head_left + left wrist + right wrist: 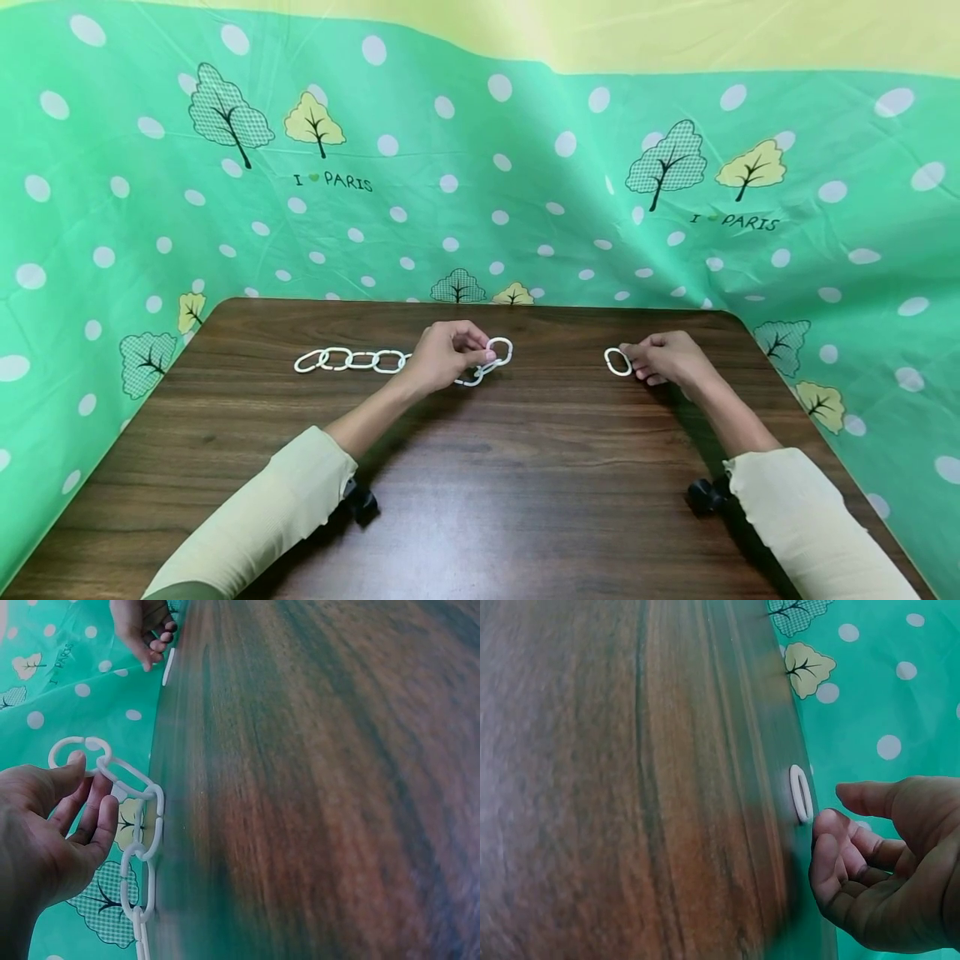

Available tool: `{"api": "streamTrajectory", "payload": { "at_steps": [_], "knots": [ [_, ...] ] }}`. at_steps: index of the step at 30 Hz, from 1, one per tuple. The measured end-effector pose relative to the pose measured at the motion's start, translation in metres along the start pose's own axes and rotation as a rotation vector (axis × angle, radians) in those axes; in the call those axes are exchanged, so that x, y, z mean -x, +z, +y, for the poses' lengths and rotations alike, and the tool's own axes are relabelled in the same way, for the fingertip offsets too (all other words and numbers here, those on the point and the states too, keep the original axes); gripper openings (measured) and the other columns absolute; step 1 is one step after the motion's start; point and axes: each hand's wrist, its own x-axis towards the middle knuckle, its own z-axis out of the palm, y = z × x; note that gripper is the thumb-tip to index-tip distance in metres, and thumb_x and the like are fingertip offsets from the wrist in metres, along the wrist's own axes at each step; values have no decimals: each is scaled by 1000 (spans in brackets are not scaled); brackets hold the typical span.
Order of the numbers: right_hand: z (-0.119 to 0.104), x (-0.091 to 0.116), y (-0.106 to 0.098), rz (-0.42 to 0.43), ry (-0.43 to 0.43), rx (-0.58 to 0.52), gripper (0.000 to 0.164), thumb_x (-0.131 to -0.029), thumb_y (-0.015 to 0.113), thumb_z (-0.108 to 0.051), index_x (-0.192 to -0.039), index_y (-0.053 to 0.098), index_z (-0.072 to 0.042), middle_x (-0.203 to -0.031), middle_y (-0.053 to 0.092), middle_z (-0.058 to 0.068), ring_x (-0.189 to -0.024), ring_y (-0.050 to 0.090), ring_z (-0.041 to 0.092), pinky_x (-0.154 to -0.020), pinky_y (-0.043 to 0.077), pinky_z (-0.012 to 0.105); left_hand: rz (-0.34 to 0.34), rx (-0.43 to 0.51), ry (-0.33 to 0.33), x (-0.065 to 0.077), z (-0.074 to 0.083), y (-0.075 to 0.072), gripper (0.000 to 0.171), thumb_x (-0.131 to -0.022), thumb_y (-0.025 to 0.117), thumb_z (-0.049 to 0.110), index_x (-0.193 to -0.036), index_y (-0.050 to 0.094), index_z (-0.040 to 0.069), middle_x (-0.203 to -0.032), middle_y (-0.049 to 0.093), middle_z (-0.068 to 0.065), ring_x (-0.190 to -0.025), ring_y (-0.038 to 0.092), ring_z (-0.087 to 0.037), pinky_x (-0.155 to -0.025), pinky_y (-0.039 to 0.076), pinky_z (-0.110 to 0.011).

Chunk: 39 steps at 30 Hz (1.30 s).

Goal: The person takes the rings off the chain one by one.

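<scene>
Toward the back of the table, a white plastic chain (322, 359) of several oval links stretches out to the left. My left hand (442, 358) pinches its right-end link (71, 740) between thumb and fingers, holding it raised. Neighbouring links hang from it down toward the tabletop, and the hand covers part of the chain in the head view. On the right, a single loose white link (795, 793) lies on the table. Right beside it is my right hand (667, 358), thumb and bent fingers apart with nothing between them in the right wrist view.
The dark wooden table (480, 492) has rounded back corners. Green dotted cloth (525, 192) with printed trees hangs behind it and along both sides. Black wrist devices (363, 502) sit under both pale sleeves.
</scene>
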Motion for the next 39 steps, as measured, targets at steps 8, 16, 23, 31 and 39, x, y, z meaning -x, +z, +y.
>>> {"api": "streamTrajectory", "payload": {
  "at_steps": [8, 16, 23, 31, 39],
  "knots": [
    [-5, 1, 1, -3, -22, 6, 45, -113, 69, -37, -118, 70, 8, -87, 75, -2, -78, 71, 10, -72, 64, 30, -2, 1, 2, 1, 0, 0, 11, -97, 89, 8, -103, 82, 3, -92, 83, -9, -77, 70, -4, -75, 56, -22],
    [-15, 7, 6, -17, -62, 9, 44, -114, 69, -38, -118, 72, 7, -85, 75, -2, -78, 71, 9, -72, 65, 30, -6, -2, 10, 1, 1, 0, 10, -97, 88, 6, -103, 81, 2, -92, 83, -10, -77, 70, -5, -74, 56, -21],
    [-22, 10, 14, -28, -89, 21, 43, -112, 71, -37, -117, 75, 5, -85, 75, -1, -78, 72, 10, -72, 65, 31, -4, -4, 3, 2, 0, 0, 10, -97, 88, 5, -104, 81, 2, -92, 83, -10, -77, 70, -5, -74, 56, -20],
    [-32, 11, 23, -52, -110, -4, 42, -112, 74, -35, -116, 74, 7, -88, 76, 2, -78, 72, 12, -74, 65, 31, -1, -5, -2, 0, -1, -1, 12, -97, 89, 9, -103, 82, 4, -93, 84, -9, -78, 71, -5, -75, 56, -22],
    [-36, 11, 33, -93, -118, 13, 41, -112, 72, -35, -118, 74, 5, -91, 77, 3, -79, 73, 14, -73, 65, 33, -3, -9, 2, 0, -4, 0, 11, -97, 89, 8, -104, 82, 3, -93, 83, -10, -77, 71, -4, -75, 56, -21]
  ]
}}
